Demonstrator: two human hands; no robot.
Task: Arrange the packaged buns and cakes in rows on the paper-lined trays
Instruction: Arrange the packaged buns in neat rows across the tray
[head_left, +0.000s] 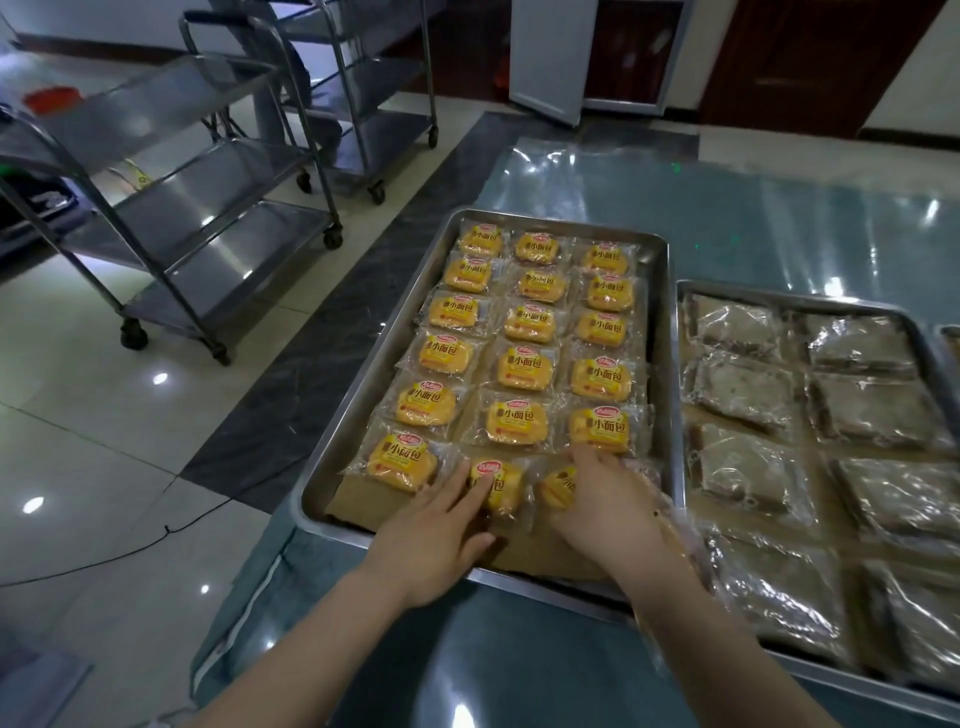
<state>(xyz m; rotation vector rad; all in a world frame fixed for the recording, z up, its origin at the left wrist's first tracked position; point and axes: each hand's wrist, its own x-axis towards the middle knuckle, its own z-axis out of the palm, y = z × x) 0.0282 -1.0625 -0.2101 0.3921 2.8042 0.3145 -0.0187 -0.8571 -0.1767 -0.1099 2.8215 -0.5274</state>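
A steel tray (658, 364) lined with brown paper holds several yellow packaged buns in three columns. In the nearest row, my left hand (441, 535) lies on the middle bun (501, 486), fingers resting on its wrapper. My right hand (608, 499) covers the right-hand bun (558, 486) of that row, fingers spread over it. A third bun (400, 462) lies at the row's left, untouched. To the right, a second tray (680, 291) carries several brown cakes (743, 384) in clear wrappers, laid in rows.
Both trays sit on a table under a shiny teal plastic cover (753, 223). A third tray's edge (950, 332) shows at far right. Steel wheeled trolleys (208, 218) stand on the tiled floor to the left. A black cable (130, 545) runs across the floor.
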